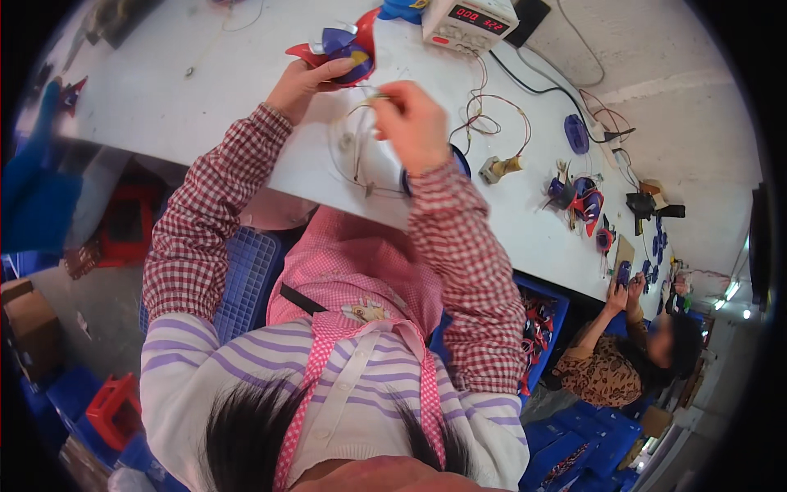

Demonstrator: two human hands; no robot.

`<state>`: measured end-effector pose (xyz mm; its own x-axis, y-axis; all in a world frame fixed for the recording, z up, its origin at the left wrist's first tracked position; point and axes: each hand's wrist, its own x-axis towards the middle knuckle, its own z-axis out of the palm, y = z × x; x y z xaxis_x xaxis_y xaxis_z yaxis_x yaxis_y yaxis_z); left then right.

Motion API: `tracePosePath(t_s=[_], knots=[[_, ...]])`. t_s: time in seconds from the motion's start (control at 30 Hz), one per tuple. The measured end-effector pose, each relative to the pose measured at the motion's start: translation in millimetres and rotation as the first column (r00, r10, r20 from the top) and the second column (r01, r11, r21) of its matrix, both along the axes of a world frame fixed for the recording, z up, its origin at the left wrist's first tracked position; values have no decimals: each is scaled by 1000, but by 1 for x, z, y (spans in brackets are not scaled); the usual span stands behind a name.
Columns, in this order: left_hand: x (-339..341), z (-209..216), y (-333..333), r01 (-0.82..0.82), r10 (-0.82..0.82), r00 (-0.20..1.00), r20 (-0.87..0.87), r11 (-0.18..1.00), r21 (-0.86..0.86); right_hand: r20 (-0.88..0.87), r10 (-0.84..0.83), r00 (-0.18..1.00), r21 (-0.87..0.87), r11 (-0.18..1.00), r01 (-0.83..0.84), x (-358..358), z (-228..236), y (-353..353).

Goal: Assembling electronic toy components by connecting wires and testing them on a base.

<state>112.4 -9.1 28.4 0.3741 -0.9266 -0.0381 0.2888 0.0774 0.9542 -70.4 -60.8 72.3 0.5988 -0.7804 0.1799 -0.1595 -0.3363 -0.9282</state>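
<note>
My left hand (307, 86) grips a red and blue plastic toy part (348, 61) with a yellow patch, above the white table. My right hand (414, 127) is just right of it, its thumb and fingers pinched together on a thin wire (370, 92) near the part's lower edge. Below the fingers a loose loop of thin wire (332, 143) hangs, partly blurred. Behind my right wrist a round blue-rimmed object (461, 161) is mostly hidden.
A white bench power supply (447, 37) with a lit red display stands at the back. Red and black leads (525, 123) curl beside a small metal-and-yellow piece (498, 170). More blue and red parts (586, 201) lie to the right, where a co-worker (611, 361) sits. Another person's blue sleeve (37, 193) is at left.
</note>
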Motion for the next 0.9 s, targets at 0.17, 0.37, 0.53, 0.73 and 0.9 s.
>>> tracePosePath(t_s=[0.17,0.37,0.53,0.73,0.9], knots=[[-58,13,9,172,-177,984,-17,970,-169,56,-152,987,292,948,129,-90,22,-14],[-122,-7,2,364,-299,860,413,927,-88,-288,-334,897,-152,941,302,-144,-39,-24],[-129,-23,-4,280,-183,734,654,959,-46,-137,-416,899,-161,905,394,-140,-70,-24],[-115,12,56,117,-136,983,-123,981,-153,225,-243,943,45,970,239,-83,-20,5],[-29,20,102,-275,253,951,-179,956,-105,104,6,995,55,998,-12,5,-9,41]])
